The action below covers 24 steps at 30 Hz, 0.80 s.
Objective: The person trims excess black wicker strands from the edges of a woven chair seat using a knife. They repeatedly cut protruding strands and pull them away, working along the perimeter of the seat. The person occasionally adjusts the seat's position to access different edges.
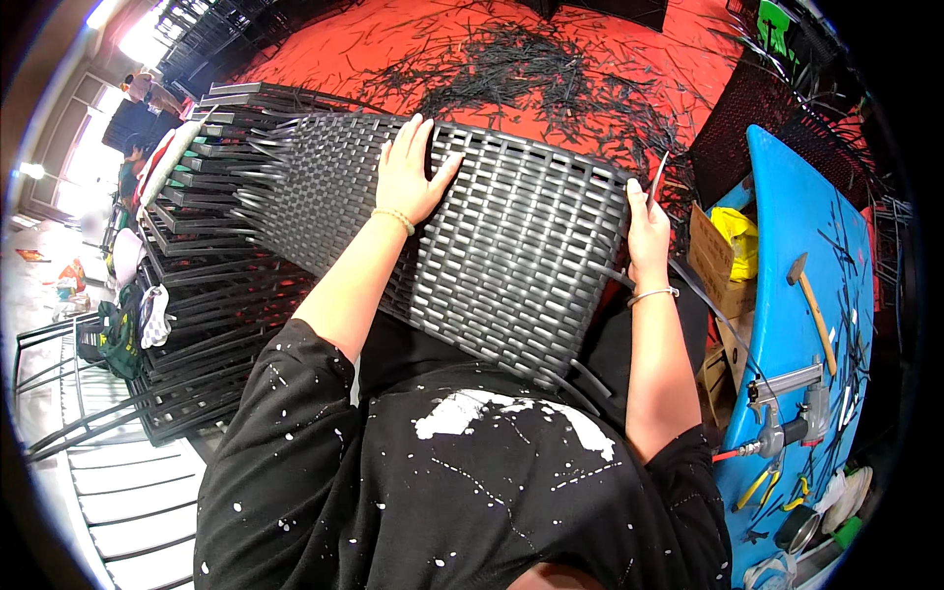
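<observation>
A black woven rattan-style chair panel (511, 236) lies across my lap, its weave of flat glossy strips bending over a frame. My left hand (411, 175) rests flat on the far part of the weave, fingers outstretched and thumb spread. At the panel's right edge, near the far corner, my right hand (647, 234) is closed around a thin, pointed, blade-like tool (659, 177) whose tip sticks up past the fingers. Its handle is hidden in the palm. Loose strip ends (592, 379) poke out at the panel's near right corner.
Stacked black metal frames (197, 211) stand to the left. Black strip scraps (521, 74) litter the red floor (393, 49). On the right, a blue table (787, 231) carries a hammer (811, 315), a pneumatic tool (787, 423) and yellow-handled pliers (759, 487). Cardboard boxes (710, 251) sit beside it.
</observation>
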Motion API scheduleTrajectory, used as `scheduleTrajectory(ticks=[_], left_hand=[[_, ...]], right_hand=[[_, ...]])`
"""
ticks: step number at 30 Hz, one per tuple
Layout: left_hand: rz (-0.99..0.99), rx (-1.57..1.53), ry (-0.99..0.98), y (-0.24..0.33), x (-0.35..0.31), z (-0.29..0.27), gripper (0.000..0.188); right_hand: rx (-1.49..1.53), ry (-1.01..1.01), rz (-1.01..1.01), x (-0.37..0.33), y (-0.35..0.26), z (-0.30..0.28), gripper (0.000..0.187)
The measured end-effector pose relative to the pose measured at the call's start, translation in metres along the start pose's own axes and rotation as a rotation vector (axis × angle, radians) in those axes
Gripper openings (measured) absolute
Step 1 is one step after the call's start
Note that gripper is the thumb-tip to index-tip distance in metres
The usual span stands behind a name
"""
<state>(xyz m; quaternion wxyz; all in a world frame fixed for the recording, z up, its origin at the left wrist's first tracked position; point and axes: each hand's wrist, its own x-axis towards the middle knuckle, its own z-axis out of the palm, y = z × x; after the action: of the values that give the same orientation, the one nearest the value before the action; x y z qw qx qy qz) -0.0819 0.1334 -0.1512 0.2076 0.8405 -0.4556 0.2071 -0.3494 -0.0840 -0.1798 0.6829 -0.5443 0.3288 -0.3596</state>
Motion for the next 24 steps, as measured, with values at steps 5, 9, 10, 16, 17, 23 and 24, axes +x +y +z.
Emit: scheduleTrajectory(ticks=[5, 9, 10, 16, 17, 23, 24], left_hand=[[-0.012, -0.019, -0.001, 0.001, -0.001, -0.002, 0.07], [-0.015, -0.018, 0.006, 0.004, -0.001, -0.003, 0.069], [-0.019, -0.018, 0.007, 0.004, -0.001, -0.004, 0.069], [-0.015, -0.024, 0.031, 0.007, -0.001, -0.002, 0.069], [-0.013, -0.019, 0.036, 0.006, -0.001, -0.003, 0.069], [0.01, -0.012, 0.097, 0.005, -0.002, -0.003, 0.066], [0.026, -0.015, 0.116, 0.006, -0.001, -0.001, 0.065]], right_hand=[[-0.009, 0.048, -0.023, 0.003, 0.005, 0.001, 0.027], [0.003, 0.083, -0.034, 0.002, 0.005, 0.004, 0.031], [-0.004, 0.082, -0.03, 0.004, 0.006, 0.003, 0.033], [-0.022, 0.026, 0.0, 0.006, 0.011, -0.007, 0.029], [-0.013, 0.022, -0.004, 0.008, 0.012, -0.007, 0.029], [-0.022, 0.041, 0.0, 0.009, 0.014, -0.006, 0.027], [-0.017, 0.066, -0.015, 0.004, 0.007, -0.001, 0.028]])
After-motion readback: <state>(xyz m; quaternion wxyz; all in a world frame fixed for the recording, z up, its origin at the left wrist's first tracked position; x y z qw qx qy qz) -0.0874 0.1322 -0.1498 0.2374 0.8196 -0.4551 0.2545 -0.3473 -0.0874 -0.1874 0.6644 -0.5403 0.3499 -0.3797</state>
